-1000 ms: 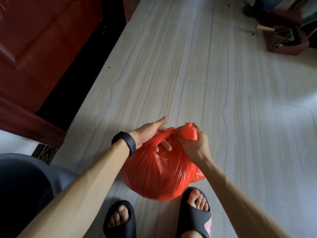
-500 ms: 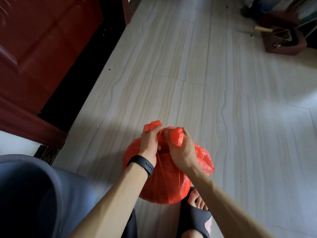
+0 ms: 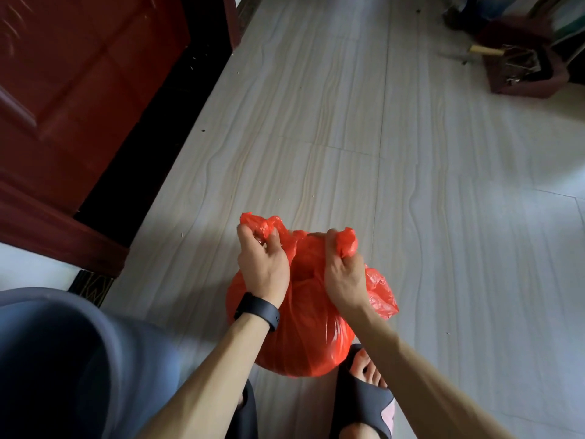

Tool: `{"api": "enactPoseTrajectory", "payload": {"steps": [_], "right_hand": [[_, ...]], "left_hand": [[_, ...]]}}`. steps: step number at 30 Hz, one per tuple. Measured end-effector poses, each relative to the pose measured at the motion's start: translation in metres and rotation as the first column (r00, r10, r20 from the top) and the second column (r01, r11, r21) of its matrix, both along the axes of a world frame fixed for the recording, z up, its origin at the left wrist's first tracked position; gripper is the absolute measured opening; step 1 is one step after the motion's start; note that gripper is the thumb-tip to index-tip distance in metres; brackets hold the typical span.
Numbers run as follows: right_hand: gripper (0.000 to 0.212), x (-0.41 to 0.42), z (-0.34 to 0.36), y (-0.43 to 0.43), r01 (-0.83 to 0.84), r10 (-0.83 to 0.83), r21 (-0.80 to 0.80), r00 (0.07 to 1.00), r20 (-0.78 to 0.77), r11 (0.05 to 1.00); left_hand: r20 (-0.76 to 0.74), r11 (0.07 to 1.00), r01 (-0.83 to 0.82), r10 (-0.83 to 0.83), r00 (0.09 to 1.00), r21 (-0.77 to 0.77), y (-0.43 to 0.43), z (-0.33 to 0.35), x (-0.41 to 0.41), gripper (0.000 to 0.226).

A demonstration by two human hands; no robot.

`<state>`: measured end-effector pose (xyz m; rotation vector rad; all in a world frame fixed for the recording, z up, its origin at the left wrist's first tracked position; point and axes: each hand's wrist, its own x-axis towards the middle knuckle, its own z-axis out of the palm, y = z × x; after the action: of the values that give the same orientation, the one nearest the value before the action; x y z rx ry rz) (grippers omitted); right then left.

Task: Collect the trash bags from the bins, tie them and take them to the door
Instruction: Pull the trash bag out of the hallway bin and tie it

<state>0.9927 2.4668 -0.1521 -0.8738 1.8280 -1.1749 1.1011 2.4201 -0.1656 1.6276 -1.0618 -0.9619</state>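
A full red trash bag (image 3: 311, 327) stands on the tiled floor just in front of my feet. My left hand (image 3: 262, 264), with a black band on its wrist, grips one bunched end of the bag's top, which sticks out above the fingers. My right hand (image 3: 343, 274) grips the other bunched end. The two ends are held apart over the bag's mouth. The dark red door (image 3: 72, 90) stands at the left.
A black threshold strip (image 3: 152, 147) runs along the door's foot. A dark red box (image 3: 522, 68) with clutter sits at the far right on the floor. My slippered right foot (image 3: 367, 394) stands under the bag. A patterned mat corner (image 3: 90, 285) lies at left.
The hands came together over the bag's mouth and then drew apart, each now gripping a bunched end pulled sideways. The bag has shifted slightly toward me.
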Motion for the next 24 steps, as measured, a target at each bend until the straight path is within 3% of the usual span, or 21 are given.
{"api": "enactPoseTrajectory", "payload": {"steps": [2, 4, 7, 9, 10, 13, 18, 21, 24], "right_hand": [[0.045, 0.002, 0.007, -0.001, 0.106, -0.103, -0.006, 0.98, 0.169, 0.994], [0.045, 0.007, 0.01, -0.002, 0.187, -0.188, 0.038, 0.919, 0.347, 0.982], [0.045, 0.009, 0.013, -0.002, 0.287, -0.267, 0.088, 0.678, 0.685, 0.954], [0.043, 0.006, 0.019, 0.0, 0.37, -0.267, 0.083, 0.481, 0.835, 0.925], [0.041, 0.003, 0.024, 0.001, 0.401, -0.264, 0.079, 0.431, 0.863, 0.913], [0.04, -0.007, 0.043, 0.009, 0.414, -0.313, 0.098, 0.493, 0.812, 0.905], [0.042, -0.015, 0.063, 0.034, 0.322, -0.321, 0.091, 0.79, 0.522, 0.942], [0.037, -0.028, 0.056, 0.051, 0.381, -0.403, 0.139, 0.816, 0.415, 0.914], [0.033, -0.047, 0.03, 0.07, 0.449, -0.539, 0.322, 0.788, 0.297, 0.833]], "left_hand": [[-0.241, 0.999, -0.033, 0.031, 0.97, -0.006, 0.002, 0.005, -0.004, 0.022], [-0.493, 0.993, -0.09, 0.119, 0.862, 0.081, -0.004, 0.008, -0.006, 0.02], [-0.771, 0.93, -0.038, 0.326, 0.547, 0.366, -0.014, 0.019, -0.007, 0.015], [-0.814, 0.906, 0.036, 0.362, 0.453, 0.423, -0.015, 0.029, -0.004, 0.029], [-0.827, 0.907, 0.057, 0.353, 0.438, 0.417, -0.015, 0.034, -0.003, 0.034], [-0.831, 0.913, 0.099, 0.309, 0.463, 0.395, -0.014, 0.048, 0.001, 0.036], [-0.813, 0.914, 0.127, 0.271, 0.515, 0.385, -0.003, 0.067, 0.009, 0.038], [-0.746, 0.897, 0.106, 0.285, 0.602, 0.429, -0.003, 0.055, 0.025, 0.035], [-0.657, 0.854, 0.042, 0.367, 0.659, 0.519, 0.004, 0.031, 0.045, 0.036]]}}
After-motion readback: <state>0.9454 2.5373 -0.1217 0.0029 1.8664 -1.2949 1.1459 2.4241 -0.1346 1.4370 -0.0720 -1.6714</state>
